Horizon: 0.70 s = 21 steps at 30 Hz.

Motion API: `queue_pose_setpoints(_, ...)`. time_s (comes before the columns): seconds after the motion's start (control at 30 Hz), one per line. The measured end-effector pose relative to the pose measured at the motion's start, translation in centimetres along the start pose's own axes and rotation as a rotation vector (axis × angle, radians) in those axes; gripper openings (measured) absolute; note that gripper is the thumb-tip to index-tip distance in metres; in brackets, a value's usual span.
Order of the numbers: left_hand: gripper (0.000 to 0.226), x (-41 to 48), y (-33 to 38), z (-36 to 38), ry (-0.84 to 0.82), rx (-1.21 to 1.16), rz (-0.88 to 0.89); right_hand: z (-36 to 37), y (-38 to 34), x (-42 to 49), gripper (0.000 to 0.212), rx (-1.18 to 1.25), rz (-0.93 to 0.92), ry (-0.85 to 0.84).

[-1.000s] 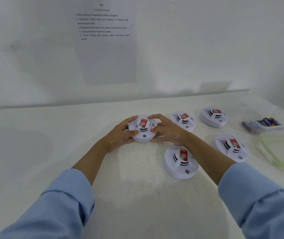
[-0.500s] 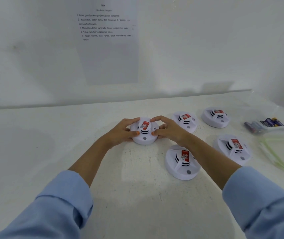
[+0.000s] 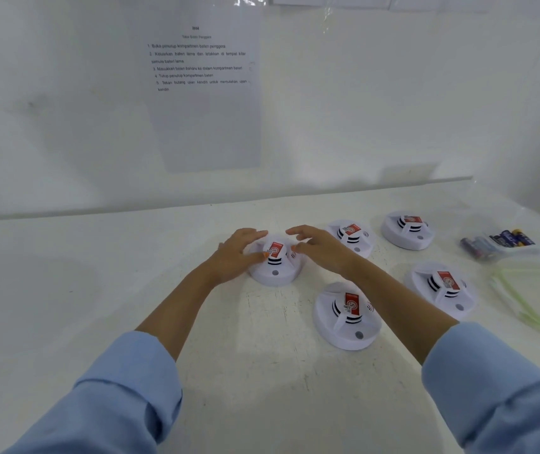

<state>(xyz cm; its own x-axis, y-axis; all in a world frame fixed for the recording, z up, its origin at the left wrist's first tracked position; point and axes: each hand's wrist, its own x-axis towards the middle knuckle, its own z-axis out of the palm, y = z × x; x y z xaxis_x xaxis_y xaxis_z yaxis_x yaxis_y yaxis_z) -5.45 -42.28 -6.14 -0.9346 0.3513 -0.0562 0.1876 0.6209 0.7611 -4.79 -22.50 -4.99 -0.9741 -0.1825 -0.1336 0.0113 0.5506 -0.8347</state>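
White plastic is the thing in hand: a white round plastic smoke detector [image 3: 275, 268] with a red label on its raised middle sits on the white painted table [image 3: 98, 290], directly between the two hands. The left hand [image 3: 237, 257] cups its left side, with the fingers arched over the far rim and the thumb laid against the raised middle, so it has a loose hold. The right hand [image 3: 322, 250] lies at the other side with its thumb tip near the label. Its fingers are half spread above the top and blurred, so whether they truly grip cannot be told.

Four other smoke detectors lie to the right of the right hand: one [image 3: 350, 237] just behind its knuckles, one [image 3: 407, 229] farther off, one [image 3: 347, 316] nearer the person than the forearm, and one [image 3: 442, 290] right of the forearm. Farther right again are a clear bag of batteries [image 3: 497, 244] and a clear green-edged lid [image 3: 530, 290].

The work looks like twisting or prising the housing open. With so light a hold, the smooth shell could spin on the table instead of unlocking. It could also skid into the neighbour behind the right knuckles.

Half a second ago the fingers of both hands were clamped lower on the top; they have since lifted and spread. The detector itself has not shifted.
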Motion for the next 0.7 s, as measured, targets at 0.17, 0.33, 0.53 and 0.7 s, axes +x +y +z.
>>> queue_pose_setpoints(0.17,0.041,0.6,3.1,-0.2,0.149,0.243,0.156,-1.2,-1.3,-0.8,0.037,-0.175,-0.148,0.092)
queue_pose_setpoints(0.33,0.045,1.0,5.1,0.6,0.147,0.419,0.172,-2.8,-1.1,-1.2,0.042,-0.388,-0.243,0.103)
queue_pose_setpoints(0.53,0.045,1.8,8.2,2.5,0.166,0.427,0.121,-6.8,0.2,-1.3,0.044,-0.444,-0.261,0.082)
queue_pose_setpoints(0.7,0.047,2.9,11.1,5.2,0.232,0.399,0.078,-10.6,1.9,-1.9,0.045,-0.479,-0.272,0.007)
